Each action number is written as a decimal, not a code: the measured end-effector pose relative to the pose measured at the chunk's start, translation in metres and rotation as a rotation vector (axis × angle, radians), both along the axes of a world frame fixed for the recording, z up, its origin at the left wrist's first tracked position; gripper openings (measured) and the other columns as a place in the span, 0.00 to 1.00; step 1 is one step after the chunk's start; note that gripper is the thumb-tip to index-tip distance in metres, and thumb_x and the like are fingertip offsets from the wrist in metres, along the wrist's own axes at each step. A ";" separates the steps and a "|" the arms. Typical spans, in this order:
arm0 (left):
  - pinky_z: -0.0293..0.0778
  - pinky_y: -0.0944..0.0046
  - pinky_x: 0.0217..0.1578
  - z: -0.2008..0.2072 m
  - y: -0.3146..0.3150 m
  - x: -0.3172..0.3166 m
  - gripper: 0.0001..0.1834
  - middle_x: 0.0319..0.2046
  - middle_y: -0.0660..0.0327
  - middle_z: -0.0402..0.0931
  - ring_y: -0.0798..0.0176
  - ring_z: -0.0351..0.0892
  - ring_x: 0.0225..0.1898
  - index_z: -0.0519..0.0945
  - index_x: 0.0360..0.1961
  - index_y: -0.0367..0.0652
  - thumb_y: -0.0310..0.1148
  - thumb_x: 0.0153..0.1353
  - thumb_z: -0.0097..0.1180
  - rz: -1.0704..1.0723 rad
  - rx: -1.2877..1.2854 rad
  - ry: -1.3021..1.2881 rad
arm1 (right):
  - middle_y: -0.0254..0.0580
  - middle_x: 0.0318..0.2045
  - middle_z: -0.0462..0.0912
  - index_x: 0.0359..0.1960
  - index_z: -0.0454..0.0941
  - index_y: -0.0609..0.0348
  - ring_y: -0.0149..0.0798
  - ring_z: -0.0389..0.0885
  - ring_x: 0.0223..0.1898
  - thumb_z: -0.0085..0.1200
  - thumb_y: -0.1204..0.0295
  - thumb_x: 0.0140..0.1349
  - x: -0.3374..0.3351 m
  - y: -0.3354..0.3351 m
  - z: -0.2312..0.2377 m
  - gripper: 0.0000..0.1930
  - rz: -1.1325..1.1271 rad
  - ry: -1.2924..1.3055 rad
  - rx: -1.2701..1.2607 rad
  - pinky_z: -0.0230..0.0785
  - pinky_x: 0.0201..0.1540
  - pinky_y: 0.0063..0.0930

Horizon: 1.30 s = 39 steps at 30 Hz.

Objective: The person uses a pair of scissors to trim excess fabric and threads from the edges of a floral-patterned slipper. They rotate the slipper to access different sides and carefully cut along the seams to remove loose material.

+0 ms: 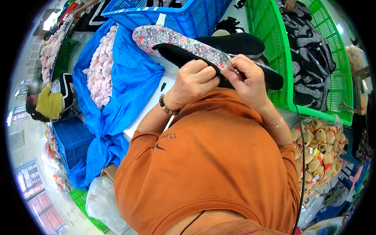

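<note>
A long, rounded piece of floral-and-black fabric [172, 37] lies across the table in front of me, grey with red and white flowers on one side and plain black on the other. My left hand [196, 80] is closed on its near black edge. Close beside it, my right hand [246, 76] pinches the same piece at its edge, thumb against the bent fingers. Whatever detail sits between those fingertips is too small to make out. Just behind lies another rounded black piece [237, 44], partly covered by the floral one.
A blue crate [196, 19] stands beyond the fabric. On the right, a green crate [290, 78] holds several similar floral-and-black pieces. Pale pink fluffy items [102, 70] fill a blue plastic sheet [131, 74] to the left. Tan plush toys [321, 152] are bagged at lower right. Another person [49, 102] sits far left.
</note>
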State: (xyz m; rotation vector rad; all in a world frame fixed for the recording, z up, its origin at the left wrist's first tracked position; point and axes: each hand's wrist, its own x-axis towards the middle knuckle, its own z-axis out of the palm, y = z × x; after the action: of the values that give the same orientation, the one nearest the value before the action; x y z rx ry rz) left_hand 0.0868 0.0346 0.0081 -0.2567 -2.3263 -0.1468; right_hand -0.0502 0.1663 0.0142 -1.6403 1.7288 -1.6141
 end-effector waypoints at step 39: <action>0.74 0.69 0.33 -0.075 -0.034 0.032 0.09 0.31 0.57 0.80 0.61 0.79 0.32 0.83 0.33 0.41 0.18 0.51 0.58 0.325 0.747 -0.124 | 0.23 0.19 0.66 0.35 0.77 0.67 0.18 0.59 0.23 0.51 0.72 0.63 -0.023 0.005 -0.074 0.09 -0.057 -0.238 0.427 0.52 0.23 0.16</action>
State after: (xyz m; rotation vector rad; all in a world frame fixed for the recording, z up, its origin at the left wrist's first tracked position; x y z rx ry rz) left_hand 0.1189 0.0003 -0.0668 0.5096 -2.2215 -0.8558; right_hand -0.0733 0.1714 -0.0598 -1.1619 1.8455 -1.2829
